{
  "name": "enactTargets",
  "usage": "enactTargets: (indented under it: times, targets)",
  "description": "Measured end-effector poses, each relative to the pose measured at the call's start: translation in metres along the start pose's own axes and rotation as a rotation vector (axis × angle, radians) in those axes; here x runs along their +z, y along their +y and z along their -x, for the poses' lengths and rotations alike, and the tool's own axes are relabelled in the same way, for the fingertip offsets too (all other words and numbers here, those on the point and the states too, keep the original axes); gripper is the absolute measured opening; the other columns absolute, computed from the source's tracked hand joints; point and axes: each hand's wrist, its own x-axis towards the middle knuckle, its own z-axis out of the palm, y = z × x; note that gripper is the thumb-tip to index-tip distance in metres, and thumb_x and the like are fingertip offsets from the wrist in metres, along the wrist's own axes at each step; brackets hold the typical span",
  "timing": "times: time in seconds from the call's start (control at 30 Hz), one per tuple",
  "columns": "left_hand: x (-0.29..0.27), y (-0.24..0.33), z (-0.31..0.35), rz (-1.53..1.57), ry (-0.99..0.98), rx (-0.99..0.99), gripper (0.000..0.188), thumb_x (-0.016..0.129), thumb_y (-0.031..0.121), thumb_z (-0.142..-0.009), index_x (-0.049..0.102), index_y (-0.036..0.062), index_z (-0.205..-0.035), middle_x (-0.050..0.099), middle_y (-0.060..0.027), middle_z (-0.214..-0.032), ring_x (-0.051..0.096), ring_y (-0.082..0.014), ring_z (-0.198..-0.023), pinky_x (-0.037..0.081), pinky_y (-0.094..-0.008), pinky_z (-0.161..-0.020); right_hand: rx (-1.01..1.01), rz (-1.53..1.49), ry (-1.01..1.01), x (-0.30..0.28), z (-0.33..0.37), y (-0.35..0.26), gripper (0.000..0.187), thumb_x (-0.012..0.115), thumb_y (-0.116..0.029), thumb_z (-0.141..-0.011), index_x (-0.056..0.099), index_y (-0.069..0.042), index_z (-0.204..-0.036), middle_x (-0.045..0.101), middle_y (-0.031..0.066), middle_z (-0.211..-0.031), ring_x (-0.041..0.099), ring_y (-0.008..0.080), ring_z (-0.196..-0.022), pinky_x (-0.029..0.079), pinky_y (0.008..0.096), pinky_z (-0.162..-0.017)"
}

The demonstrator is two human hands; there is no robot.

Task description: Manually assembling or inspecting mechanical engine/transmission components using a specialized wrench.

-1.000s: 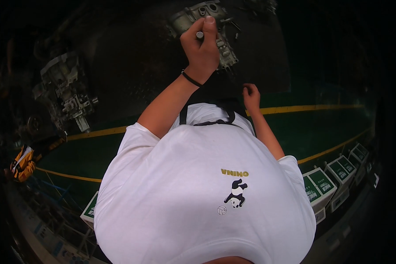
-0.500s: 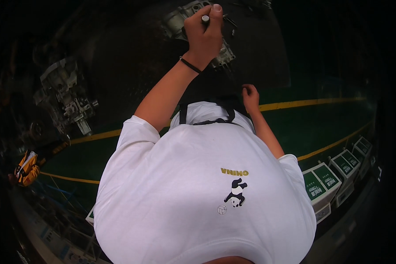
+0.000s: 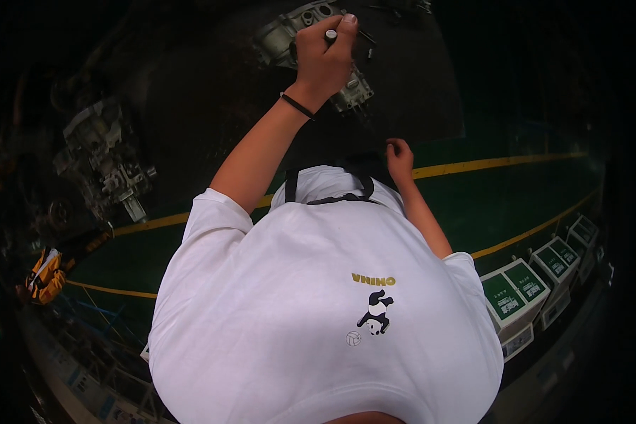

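Observation:
My left hand (image 3: 324, 65) is closed around a rod-like tool (image 3: 331, 34). Only its round, pale end shows between thumb and fingers, so its kind is hidden. The hand is over a grey metal gearbox housing (image 3: 279, 39) on the dark worktable (image 3: 417, 92); whether the tool touches the housing cannot be seen. A ribbed lower part (image 3: 352, 97) of the housing shows beneath the wrist. By the table's near edge, my right hand (image 3: 400, 157) has its fingers curled together, and what they hold, if anything, is too dark to make out.
Small metal parts (image 3: 369, 53) lie right of the housing. Another gearbox (image 3: 109, 159) stands at the left. A person in yellow and white clothing (image 3: 47, 275) is at the far left. White boxes with green panels (image 3: 514, 293) line the right, beyond yellow floor lines (image 3: 502, 164).
The view has shifted slightly. My left hand keeps its grip on the rod-like tool over the housing, and my right hand stays curled near the table edge.

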Motion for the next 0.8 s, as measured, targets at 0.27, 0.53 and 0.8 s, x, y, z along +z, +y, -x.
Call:
enactTargets:
  times: [0.27,0.53,0.8]
  targets:
    - [-0.006,0.007,-0.001,0.170,0.032,-0.067,0.039,0.053,0.024,-0.100,0.054,0.0041,-0.067,0.047,0.0046,-0.058,0.040,-0.0034,-0.052,0.029,-0.0217,-0.049,0.007,-0.034,-0.022,0.000,-0.002,-0.008,0.015,0.058,-0.006,-0.089,0.068,0.001,-0.098,0.066,0.0134,-0.094,0.066,0.0241,-0.078,0.052,0.0333,-0.071]
    - [-0.004,0.013,0.000,0.178,0.016,-0.032,0.039,0.053,0.025,-0.100,0.053,0.0044,-0.068,0.045,0.0049,-0.058,0.039,-0.0036,-0.052,0.027,-0.0216,-0.049,-0.060,-0.001,0.003,0.001,-0.007,-0.004,0.015,0.058,-0.006,-0.089,0.068,0.001,-0.098,0.066,0.0135,-0.093,0.066,0.0236,-0.079,0.051,0.0329,-0.071]
    - [0.004,0.009,-0.001,0.104,-0.015,0.009,0.038,0.053,0.025,-0.100,0.055,0.0029,-0.070,0.045,0.0050,-0.058,0.039,-0.0034,-0.053,0.028,-0.0216,-0.049,0.016,-0.034,-0.011,0.001,-0.005,0.001,0.016,0.058,-0.006,-0.089,0.068,0.001,-0.099,0.066,0.0136,-0.093,0.066,0.0232,-0.077,0.051,0.0325,-0.070]
